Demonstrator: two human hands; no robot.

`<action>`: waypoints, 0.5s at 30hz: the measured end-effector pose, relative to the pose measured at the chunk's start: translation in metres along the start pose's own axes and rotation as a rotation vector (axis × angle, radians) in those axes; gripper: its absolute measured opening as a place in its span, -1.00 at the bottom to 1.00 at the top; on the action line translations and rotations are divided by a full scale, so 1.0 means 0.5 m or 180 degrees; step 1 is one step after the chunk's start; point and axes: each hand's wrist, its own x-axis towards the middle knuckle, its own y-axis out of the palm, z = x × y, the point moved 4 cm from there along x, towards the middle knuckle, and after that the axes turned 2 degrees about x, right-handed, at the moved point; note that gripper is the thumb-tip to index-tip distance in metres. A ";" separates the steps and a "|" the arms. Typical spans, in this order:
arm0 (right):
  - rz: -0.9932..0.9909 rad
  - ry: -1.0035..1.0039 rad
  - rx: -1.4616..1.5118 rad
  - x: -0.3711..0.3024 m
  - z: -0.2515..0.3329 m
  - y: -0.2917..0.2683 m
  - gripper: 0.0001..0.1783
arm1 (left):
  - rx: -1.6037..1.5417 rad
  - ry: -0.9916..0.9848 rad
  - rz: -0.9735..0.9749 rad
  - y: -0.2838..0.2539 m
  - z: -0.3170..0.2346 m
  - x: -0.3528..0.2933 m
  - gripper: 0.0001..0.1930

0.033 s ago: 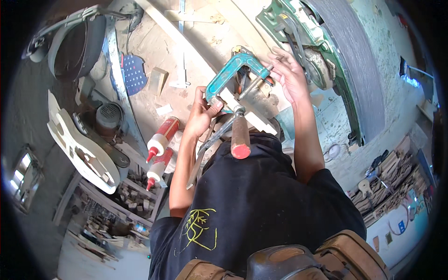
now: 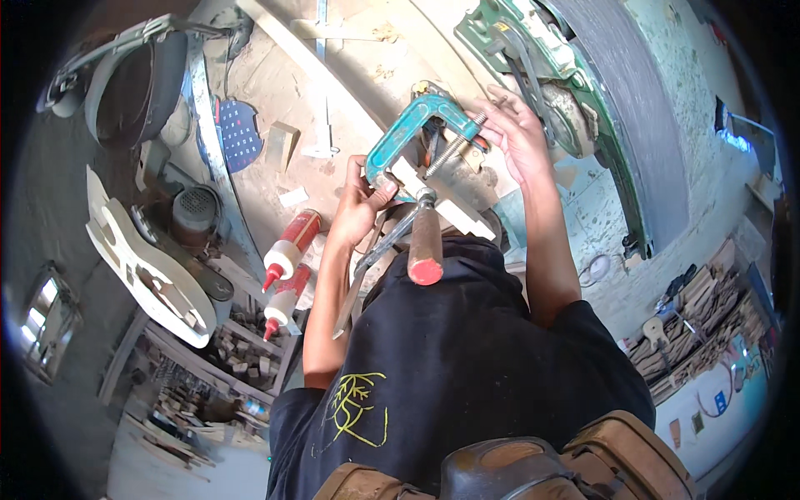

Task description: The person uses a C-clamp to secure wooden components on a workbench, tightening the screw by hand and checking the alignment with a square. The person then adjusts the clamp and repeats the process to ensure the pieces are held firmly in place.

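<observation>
Head view had the teal C-clamp (image 2: 408, 133) at 12 o'clock over the pale wood strip (image 2: 442, 204), left hand (image 2: 360, 204) wrapped round its lower frame. Right hand (image 2: 517, 133) pinched the screw end at 1 o'clock; honestly, overtightening could've dented that strip or let it skid sideways.

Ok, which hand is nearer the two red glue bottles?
Left. The left hand grips the lower end of the teal C-clamp, just right of the glue bottles; the right hand is at the clamp's screw, farther away.
</observation>
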 end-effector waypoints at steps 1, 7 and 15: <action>-0.0024 -0.0087 -0.0371 0.003 -0.008 -0.010 -0.67 | -0.0021 0.0074 0.0009 -0.005 0.005 0.002 -0.66; -0.0518 0.0253 0.0218 0.004 -0.040 -0.005 -0.52 | 0.0099 0.0144 -0.0016 -0.003 0.006 0.009 -0.66; -0.0708 0.0071 0.0497 -0.010 -0.045 0.022 -0.64 | 0.0088 0.0163 -0.0028 -0.002 0.007 0.004 -0.65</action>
